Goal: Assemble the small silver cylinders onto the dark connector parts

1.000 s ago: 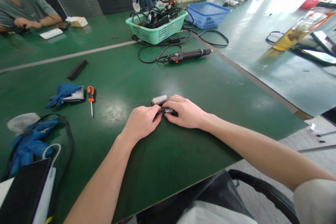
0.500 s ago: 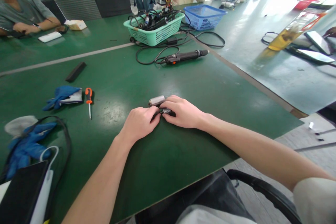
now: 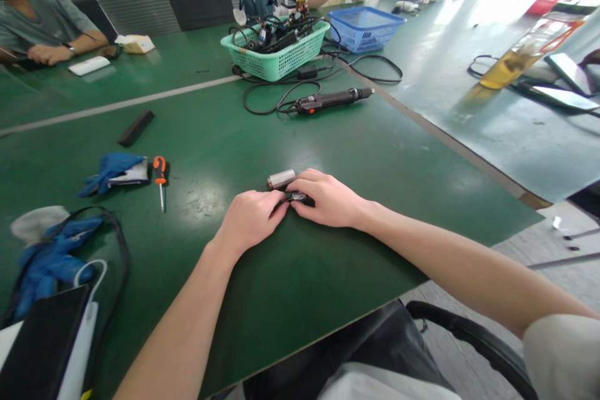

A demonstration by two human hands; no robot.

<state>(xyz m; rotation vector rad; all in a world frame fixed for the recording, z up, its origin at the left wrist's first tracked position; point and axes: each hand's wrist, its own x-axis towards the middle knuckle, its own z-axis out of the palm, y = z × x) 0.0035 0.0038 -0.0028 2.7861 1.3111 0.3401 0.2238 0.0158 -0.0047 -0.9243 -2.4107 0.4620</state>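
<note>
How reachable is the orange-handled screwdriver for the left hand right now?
Probably yes: the screwdriver lies on bare green table left of the left hand, nothing between them, though that hand is busy pinching the small black part.

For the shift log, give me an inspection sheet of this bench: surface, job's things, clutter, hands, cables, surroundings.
Surface: green table, scuffed mid-top.
Job's things: small black part pinched between left hand and right hand; silver cylinder just behind it.
Clutter: screwdriver, blue gloves, black bar.
Hands: both closed on the part, fingers meeting.
Cables: power driver, its cord looping toward green basket of leads.
Surroundings: seated people at far edges; blue basket.
</note>
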